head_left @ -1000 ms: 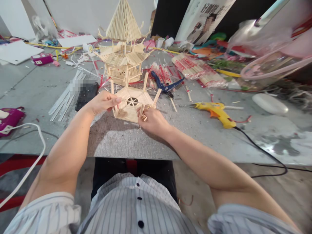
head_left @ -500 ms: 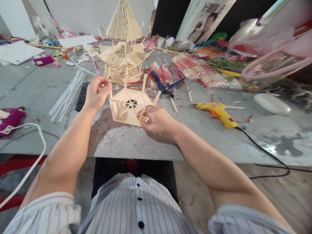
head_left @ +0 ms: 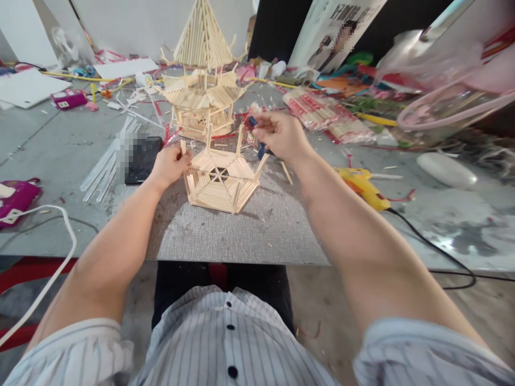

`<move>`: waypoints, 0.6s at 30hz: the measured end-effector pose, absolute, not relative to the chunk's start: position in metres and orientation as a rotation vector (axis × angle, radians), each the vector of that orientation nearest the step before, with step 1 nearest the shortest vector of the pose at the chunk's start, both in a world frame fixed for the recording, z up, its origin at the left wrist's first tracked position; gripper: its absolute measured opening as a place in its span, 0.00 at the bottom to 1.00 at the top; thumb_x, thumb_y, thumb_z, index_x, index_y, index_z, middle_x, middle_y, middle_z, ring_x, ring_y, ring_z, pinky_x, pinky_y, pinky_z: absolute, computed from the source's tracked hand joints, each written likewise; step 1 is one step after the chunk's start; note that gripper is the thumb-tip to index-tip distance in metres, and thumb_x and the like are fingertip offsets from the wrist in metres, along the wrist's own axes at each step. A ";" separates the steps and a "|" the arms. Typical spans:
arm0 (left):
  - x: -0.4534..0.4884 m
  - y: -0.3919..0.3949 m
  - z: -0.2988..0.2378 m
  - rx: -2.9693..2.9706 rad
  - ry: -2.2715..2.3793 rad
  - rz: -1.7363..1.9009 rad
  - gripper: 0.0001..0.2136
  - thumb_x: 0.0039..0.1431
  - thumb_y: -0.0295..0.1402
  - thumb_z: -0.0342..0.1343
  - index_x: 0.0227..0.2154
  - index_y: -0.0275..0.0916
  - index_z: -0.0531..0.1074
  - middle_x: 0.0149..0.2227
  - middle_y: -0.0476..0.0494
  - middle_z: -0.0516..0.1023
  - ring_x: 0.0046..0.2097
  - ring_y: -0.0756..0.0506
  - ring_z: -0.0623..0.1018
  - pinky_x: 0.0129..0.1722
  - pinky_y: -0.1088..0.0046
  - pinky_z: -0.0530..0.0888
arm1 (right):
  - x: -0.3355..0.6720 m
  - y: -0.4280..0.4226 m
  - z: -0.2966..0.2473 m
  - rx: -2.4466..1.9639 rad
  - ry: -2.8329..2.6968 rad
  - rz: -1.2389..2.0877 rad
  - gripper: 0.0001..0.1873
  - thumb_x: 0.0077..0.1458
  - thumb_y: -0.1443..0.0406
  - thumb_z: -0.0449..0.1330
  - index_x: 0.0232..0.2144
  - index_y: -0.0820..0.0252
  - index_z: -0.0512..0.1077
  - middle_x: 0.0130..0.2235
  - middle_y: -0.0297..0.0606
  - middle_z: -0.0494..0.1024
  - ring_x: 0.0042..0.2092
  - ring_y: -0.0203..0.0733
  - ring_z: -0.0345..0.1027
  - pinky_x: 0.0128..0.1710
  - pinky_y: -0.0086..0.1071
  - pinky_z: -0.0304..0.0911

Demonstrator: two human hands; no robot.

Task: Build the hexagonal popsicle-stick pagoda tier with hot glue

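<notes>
In the head view a six-sided frame of wooden sticks (head_left: 219, 187) sits on the table in front of me. Short posts rise from its corners, and thin sticks cross in its central opening. My left hand (head_left: 171, 163) is closed at its left side, fingers pinching beside an upright post. Beyond the frame's right rear corner, my right hand (head_left: 284, 134) closes on a handle of the blue pliers-like tool (head_left: 262, 152), covering most of it. Behind stands a tiered stick pagoda (head_left: 205, 96) with a pointed roof.
A black phone (head_left: 142, 161) and clear glue sticks (head_left: 110, 161) lie left. The yellow glue gun (head_left: 368, 187), partly behind my right forearm, trails a black cord. Packs of chopsticks (head_left: 311, 107) lie at the back right. A white oval object (head_left: 446, 170) is far right.
My right hand has left the frame's front right corner and moved up and away to the blue tool. My left hand has come slightly down and right, against the frame.
</notes>
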State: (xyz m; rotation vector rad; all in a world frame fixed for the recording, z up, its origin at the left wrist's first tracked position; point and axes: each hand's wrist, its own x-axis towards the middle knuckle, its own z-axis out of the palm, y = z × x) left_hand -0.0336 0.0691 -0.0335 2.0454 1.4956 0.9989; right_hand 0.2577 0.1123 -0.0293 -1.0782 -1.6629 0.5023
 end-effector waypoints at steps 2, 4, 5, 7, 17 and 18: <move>-0.032 0.062 -0.028 2.080 1.560 0.943 0.14 0.57 0.40 0.52 0.21 0.37 0.71 0.17 0.50 0.68 0.23 0.51 0.68 0.24 0.76 0.63 | 0.248 0.132 -0.037 -1.031 -1.713 0.556 0.15 0.45 0.67 0.68 0.39 0.55 0.75 0.30 0.32 0.76 0.28 0.32 0.66 0.31 0.33 0.70; -0.030 0.058 -0.024 2.087 1.573 0.909 0.15 0.58 0.40 0.52 0.21 0.37 0.71 0.14 0.51 0.67 0.22 0.51 0.68 0.23 0.76 0.63 | 0.238 0.141 -0.040 -1.001 -1.746 0.596 0.12 0.46 0.66 0.68 0.37 0.56 0.75 0.29 0.31 0.75 0.27 0.32 0.66 0.32 0.32 0.70; -0.029 0.057 -0.023 2.079 1.568 0.902 0.15 0.58 0.41 0.52 0.21 0.37 0.71 0.14 0.51 0.66 0.21 0.51 0.68 0.23 0.76 0.63 | 0.234 0.142 -0.040 -1.002 -1.754 0.606 0.10 0.47 0.66 0.68 0.35 0.56 0.75 0.27 0.31 0.74 0.26 0.31 0.65 0.31 0.31 0.69; -0.029 0.058 -0.024 2.055 1.549 0.901 0.16 0.59 0.41 0.52 0.21 0.37 0.71 0.13 0.52 0.66 0.18 0.52 0.67 0.23 0.76 0.64 | 0.229 0.141 -0.038 -1.027 -1.752 0.615 0.05 0.49 0.66 0.66 0.31 0.57 0.75 0.23 0.29 0.71 0.24 0.31 0.63 0.28 0.30 0.68; -0.036 0.071 -0.040 1.976 1.336 1.032 0.18 0.55 0.46 0.58 0.18 0.39 0.70 0.10 0.52 0.65 0.12 0.53 0.64 0.15 0.76 0.59 | 0.239 0.135 -0.035 -1.053 -1.684 0.679 0.03 0.52 0.66 0.64 0.26 0.56 0.74 0.19 0.28 0.68 0.20 0.31 0.60 0.21 0.29 0.65; -0.036 0.071 -0.040 1.974 1.344 1.030 0.18 0.55 0.46 0.59 0.18 0.39 0.70 0.11 0.52 0.65 0.13 0.53 0.64 0.16 0.76 0.59 | 0.239 0.135 -0.035 -1.051 -1.688 0.673 0.03 0.51 0.65 0.64 0.26 0.56 0.73 0.19 0.28 0.68 0.20 0.31 0.60 0.21 0.29 0.65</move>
